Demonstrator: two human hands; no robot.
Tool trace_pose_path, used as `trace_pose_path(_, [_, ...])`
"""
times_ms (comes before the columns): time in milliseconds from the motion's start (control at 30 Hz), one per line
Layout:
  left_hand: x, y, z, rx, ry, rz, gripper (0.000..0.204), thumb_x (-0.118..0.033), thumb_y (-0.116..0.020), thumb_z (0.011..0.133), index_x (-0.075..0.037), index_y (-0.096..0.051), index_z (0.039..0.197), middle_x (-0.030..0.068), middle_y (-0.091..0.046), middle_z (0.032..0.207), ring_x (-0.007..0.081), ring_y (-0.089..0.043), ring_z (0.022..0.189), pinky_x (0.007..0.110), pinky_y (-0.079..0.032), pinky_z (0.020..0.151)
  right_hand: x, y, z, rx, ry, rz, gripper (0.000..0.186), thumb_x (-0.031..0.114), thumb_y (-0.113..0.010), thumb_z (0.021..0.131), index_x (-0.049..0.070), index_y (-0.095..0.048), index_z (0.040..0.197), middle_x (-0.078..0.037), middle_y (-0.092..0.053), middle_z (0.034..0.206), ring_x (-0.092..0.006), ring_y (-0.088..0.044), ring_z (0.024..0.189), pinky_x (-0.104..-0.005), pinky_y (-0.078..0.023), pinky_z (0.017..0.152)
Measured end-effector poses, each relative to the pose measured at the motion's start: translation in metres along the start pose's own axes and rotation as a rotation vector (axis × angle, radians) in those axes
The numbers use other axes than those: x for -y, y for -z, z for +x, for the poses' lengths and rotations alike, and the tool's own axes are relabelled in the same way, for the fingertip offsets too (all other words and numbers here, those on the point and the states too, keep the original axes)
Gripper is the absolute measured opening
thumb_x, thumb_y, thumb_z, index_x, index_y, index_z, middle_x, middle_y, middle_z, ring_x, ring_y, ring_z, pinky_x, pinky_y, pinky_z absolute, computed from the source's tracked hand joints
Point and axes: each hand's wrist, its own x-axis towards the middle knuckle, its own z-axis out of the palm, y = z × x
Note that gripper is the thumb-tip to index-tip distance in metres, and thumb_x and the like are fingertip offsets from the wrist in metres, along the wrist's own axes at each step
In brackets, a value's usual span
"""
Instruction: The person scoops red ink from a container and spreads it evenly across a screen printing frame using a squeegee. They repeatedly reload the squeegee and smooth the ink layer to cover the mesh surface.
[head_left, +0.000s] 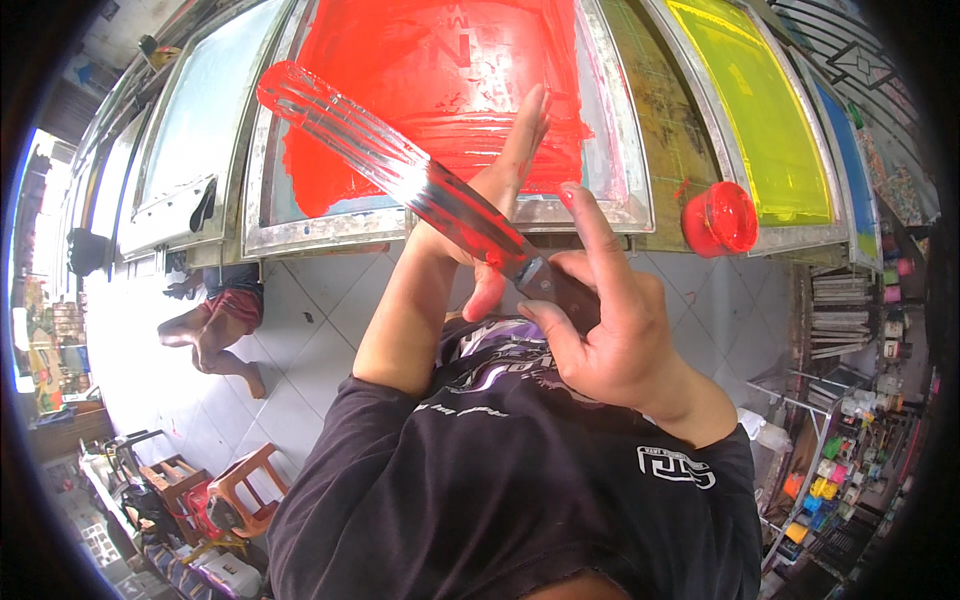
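Note:
My right hand (pixel 625 325) is closed round the dark handle of a long ink spatula (pixel 400 165), its index finger stretched along it. The metal blade slants up to the left and carries streaks of red ink, thickest at the rounded tip. Behind the blade, my left hand (pixel 500 190) is open, fingers extended and thumb apart, with red on the thumb; whether it touches the blade I cannot tell. Beyond both hands lies a screen printing frame (pixel 350 232), its mesh spread with wet red ink (pixel 400 50). Dark lettering shows in the ink.
A red-smeared ink tub (pixel 725 222) stands right of the frame. Further right is a yellow screen (pixel 760 120); a pale screen (pixel 205 100) lies left. Another person's legs (pixel 215 325) show at left. Brown stools (pixel 250 490) and a rack of coloured containers (pixel 825 490) stand lower down.

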Motion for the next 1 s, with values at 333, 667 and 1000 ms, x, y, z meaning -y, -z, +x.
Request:
trace_pose_path(333, [-0.010,-0.003,0.005,-0.147,0.049,0.078,0.170,-0.082,-0.067,0.019,0.003,0.014,0.142,0.0247,0.007,0.151,0.0359,-0.001,0.141,0.046,-0.005,0.114,-0.003,0.001,-0.005,-0.003,-0.087,0.171,0.079,-0.002,-0.066,0.075,-0.004,-0.021,0.141,-0.018,-0.064,0.079,-0.0297,-0.066,0.070,-0.0319,-0.049,0.063])
trace_pose_path(667, [0.016,-0.001,0.005,0.087,-0.482,0.038,0.144,-0.085,-0.057,0.045,0.001,0.005,0.143,0.0243,0.011,0.150,0.0346,0.006,0.141,0.049,-0.003,0.112,-0.018,-0.005,0.001,-0.112,-0.031,0.262,0.081,-0.005,-0.065,0.073,-0.005,-0.020,0.140,-0.018,-0.063,0.075,-0.0277,-0.066,0.066,-0.0280,-0.047,0.060])
trace_pose_path(1000, [-0.007,-0.002,-0.006,0.170,-0.041,0.177,0.169,-0.087,-0.056,0.017,0.009,0.006,0.141,0.0292,-0.004,0.149,0.0342,-0.007,0.140,0.042,-0.010,0.114,-0.017,0.005,0.001,0.058,0.016,0.074,0.087,-0.006,-0.068,0.068,-0.004,-0.020,0.141,-0.017,-0.066,0.080,-0.0258,-0.067,0.072,-0.0278,-0.049,0.068])
